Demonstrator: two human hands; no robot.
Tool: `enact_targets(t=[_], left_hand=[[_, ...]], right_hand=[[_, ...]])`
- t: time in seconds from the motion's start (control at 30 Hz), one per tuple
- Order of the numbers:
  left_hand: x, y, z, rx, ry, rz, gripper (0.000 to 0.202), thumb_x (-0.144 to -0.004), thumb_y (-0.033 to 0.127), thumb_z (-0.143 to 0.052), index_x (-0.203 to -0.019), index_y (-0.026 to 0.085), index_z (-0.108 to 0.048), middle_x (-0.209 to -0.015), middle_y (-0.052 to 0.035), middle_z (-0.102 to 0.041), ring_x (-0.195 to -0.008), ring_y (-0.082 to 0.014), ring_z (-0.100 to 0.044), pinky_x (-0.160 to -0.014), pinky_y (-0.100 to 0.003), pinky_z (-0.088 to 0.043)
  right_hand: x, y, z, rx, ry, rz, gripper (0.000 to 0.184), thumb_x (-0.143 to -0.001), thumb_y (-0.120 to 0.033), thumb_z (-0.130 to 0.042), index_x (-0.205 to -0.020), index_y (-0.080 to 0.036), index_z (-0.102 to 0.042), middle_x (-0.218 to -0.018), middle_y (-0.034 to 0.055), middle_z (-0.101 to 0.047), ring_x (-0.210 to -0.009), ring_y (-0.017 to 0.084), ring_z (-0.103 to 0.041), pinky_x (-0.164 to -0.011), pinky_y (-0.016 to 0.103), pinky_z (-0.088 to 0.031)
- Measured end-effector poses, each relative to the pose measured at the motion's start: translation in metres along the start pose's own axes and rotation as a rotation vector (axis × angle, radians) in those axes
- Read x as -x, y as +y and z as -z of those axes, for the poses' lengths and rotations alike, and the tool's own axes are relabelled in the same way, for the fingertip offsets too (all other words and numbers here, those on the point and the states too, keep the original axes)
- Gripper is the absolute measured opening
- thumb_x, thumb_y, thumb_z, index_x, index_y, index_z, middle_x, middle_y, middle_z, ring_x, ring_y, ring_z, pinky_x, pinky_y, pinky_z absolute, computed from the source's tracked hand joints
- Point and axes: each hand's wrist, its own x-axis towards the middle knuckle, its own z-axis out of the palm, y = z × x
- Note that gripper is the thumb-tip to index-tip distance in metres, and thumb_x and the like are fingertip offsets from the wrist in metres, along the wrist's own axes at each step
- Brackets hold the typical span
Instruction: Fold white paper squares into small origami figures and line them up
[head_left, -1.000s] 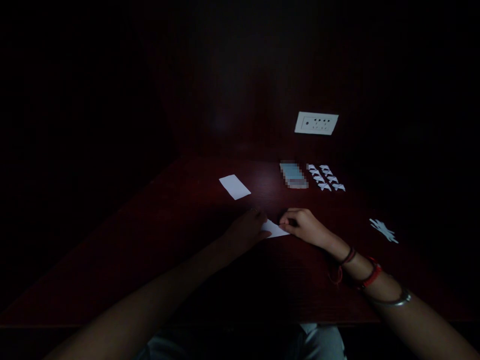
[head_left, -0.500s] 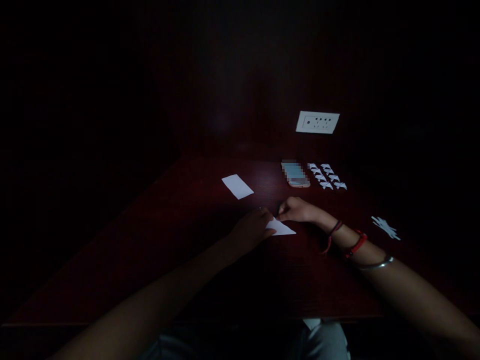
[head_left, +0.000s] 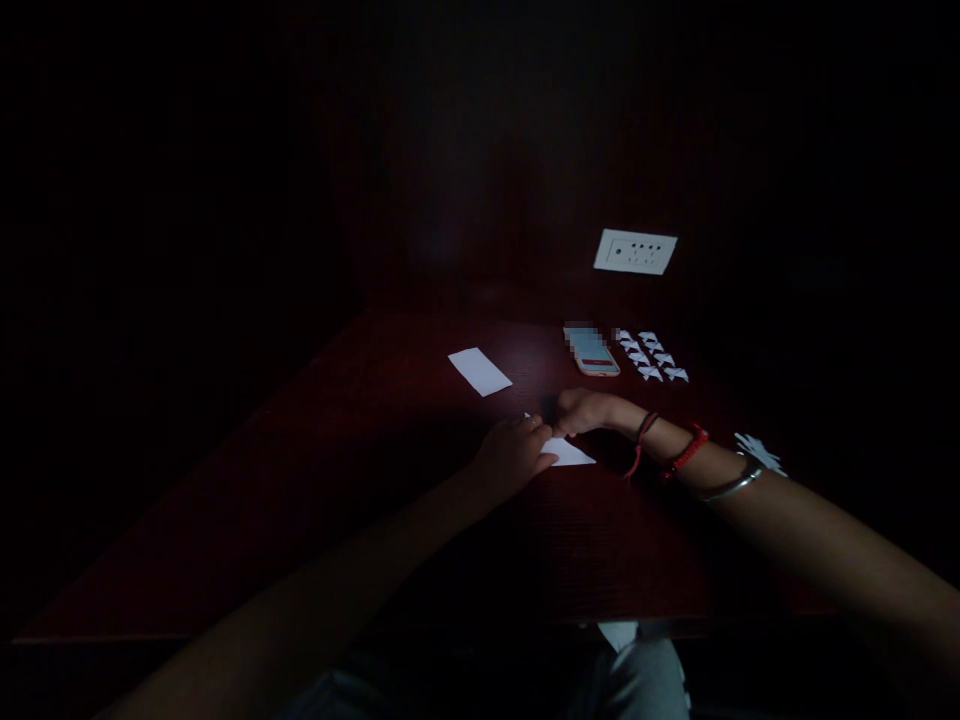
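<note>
A piece of white paper, showing a triangular shape, lies on the dark red table beneath my hands. My left hand covers its left part, thumb on top and fingers curled, pinning it down. A small white tip pokes out above that hand's fingers. My right hand is closed, its fingertips at the paper's upper edge against the left fingers. How exactly the paper is folded under the fingers is hidden.
A flat white sheet lies beyond my hands. Farther right are a phone and two rows of small folded paper pieces. Thin white strips sit beside my right forearm. A socket plate is on the back wall.
My right hand has shifted slightly left, closer against the left fingers. A white tip now shows above my left hand. The whole view has shifted a little.
</note>
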Motion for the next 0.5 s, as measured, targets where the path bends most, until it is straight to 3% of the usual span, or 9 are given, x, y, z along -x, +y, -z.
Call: enact_targets(t=[0.23, 0.5], left_hand=[[0.003, 0.001, 0.003, -0.013, -0.004, -0.006, 0.022, -0.075, 0.034, -0.045, -0.088, 0.016, -0.048, -0.089, -0.0038, -0.048, -0.081, -0.0171, -0.047, -0.069, -0.029, -0.036], [0.003, 0.002, 0.003, 0.008, -0.008, 0.004, 0.023, -0.076, 0.034, -0.044, -0.088, 0.016, -0.047, -0.090, -0.0045, -0.048, -0.080, -0.0173, -0.048, -0.067, -0.029, -0.037]], right_hand=[[-0.003, 0.014, -0.015, -0.111, 0.128, -0.036, 0.027, -0.060, -0.035, -0.050, -0.061, -0.010, -0.058, -0.058, 0.0045, -0.055, -0.049, 0.009, -0.047, -0.041, 0.018, -0.031], [-0.001, 0.017, -0.018, -0.130, 0.152, -0.048, 0.029, -0.059, -0.037, -0.051, -0.066, -0.010, -0.059, -0.063, 0.0067, -0.058, -0.054, 0.012, -0.050, -0.042, 0.019, -0.033]])
